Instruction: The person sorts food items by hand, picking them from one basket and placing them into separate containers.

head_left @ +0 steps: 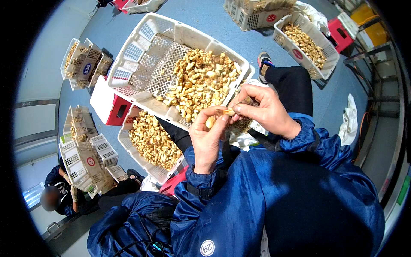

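Note:
My left hand and my right hand meet over the near edge of a large white plastic crate. Between their fingertips they pinch a small yellowish-brown mushroom, one end in each hand. Another pale yellow piece shows against the left fingers. Both hands are closed, and the right fingers partly hide what they grip. A heap of similar mushrooms fills the right part of the crate, while its left part shows bare mesh. Brownish matter lies below my right hand, too covered to make out.
A second crate of mushrooms stands lower at the left, beside a red-and-white stool. Further crates stand at the right, far back and left. Another person sits at lower left. A metal rack lines the right side.

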### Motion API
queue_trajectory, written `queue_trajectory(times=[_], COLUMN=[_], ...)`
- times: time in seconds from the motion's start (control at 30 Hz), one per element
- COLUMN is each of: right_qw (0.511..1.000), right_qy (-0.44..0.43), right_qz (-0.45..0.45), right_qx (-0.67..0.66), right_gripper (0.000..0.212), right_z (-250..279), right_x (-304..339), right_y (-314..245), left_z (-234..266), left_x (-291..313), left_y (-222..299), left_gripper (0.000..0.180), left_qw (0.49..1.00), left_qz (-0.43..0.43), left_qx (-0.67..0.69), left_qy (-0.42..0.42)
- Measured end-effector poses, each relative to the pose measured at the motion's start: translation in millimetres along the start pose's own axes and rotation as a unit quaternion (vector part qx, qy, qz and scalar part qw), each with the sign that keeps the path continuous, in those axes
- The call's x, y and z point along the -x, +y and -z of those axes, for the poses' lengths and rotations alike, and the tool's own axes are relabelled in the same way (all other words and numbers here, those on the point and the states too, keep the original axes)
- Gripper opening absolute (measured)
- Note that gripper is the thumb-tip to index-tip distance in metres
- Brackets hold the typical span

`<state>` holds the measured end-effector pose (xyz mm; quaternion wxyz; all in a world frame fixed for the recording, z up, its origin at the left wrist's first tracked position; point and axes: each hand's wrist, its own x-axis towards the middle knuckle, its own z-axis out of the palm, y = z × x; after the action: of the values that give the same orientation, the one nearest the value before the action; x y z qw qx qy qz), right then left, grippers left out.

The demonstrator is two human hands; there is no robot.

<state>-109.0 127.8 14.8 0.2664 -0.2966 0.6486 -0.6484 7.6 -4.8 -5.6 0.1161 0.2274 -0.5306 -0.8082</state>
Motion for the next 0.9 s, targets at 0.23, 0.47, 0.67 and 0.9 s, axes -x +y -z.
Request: queue_trajectory(times=[0.23,0.47,0.67,0.9], right_qw=[0.997,0.990,0.969,0.997], right_qy=[0.023,-0.045,-0.065,-0.035], right_qz=[-0.035,0.084,0.106,-0.042], right_qx=[-0.061,0.108,0.214,-0.051], right_gripper=[0.006,0.007,0.007,0.009], right_z=[-0.6,9.4,4.1,13.6], right_x=[-2.6,-6.9,-5.2,-6.9], right_y=[7.2,-5.5,1.0,15.6], left_z=[3.0,4.6,-4.7,0.4], left_x=[-5.3,-7.5,-6.2,-10.4], left_y=[3.2,-5.2,3.2,-4.3], left_gripper=[0.012,0.018,0.020,0.017], left_qw=[0.994,0.949,0.863,0.927], left_qz=[0.082,-0.111,-0.209,-0.172], left_qx=[0.074,-0.295,-0.458,-0.331], left_qy=[-0.018,-0.012,-0.036,-0.040])
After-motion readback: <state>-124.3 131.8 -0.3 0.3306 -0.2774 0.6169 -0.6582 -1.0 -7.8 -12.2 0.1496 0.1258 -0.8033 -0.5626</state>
